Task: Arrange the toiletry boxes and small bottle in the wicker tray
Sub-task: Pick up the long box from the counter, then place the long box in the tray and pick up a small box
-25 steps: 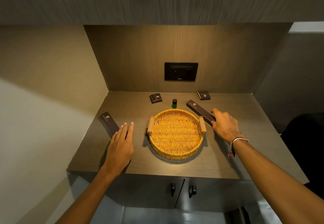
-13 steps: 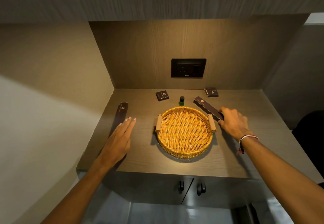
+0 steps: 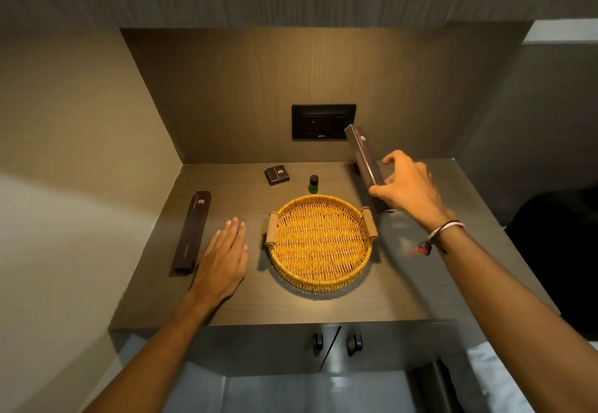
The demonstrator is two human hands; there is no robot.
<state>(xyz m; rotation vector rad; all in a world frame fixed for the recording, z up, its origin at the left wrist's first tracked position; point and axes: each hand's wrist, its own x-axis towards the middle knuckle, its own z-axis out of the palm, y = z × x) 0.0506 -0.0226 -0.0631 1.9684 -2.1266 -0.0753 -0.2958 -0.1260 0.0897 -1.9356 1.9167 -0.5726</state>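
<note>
You had the long box (image 3: 365, 163) pinched in your right hand (image 3: 409, 186), thumb on one long edge and fingers on the other, near its lower end, so most of the box stuck up past your grip. It was off the counter (image 3: 404, 283), tilted, out past the tray's 2 o'clock. Looked like thin card to me: very light and stiff enough along its length, but easy to dent if you squeeze the flat faces. I'd grab nearer the middle so it doesn't swing.

Your left hand (image 3: 223, 260) lay flat with fingers spread, holding nothing, on the counter at the tray's 9 o'clock. Just beside it sat the second long box (image 3: 191, 231), lying flat, probably same deal: pick it up by the long edges.

The tray (image 3: 323, 284) had nothing in it yet. It's round and shallow with a handle (image 3: 271, 229) on each side, so the long boxes probably need to lie across the widest part.

The small box (image 3: 276, 175) was at 11 o'clock beyond the tray. The bottle (image 3: 313, 184) stood upright at 12, just behind the rim. It's likely smooth and tippy, so take it by the body. Couldn't tell if it's glass or plastic.
</note>
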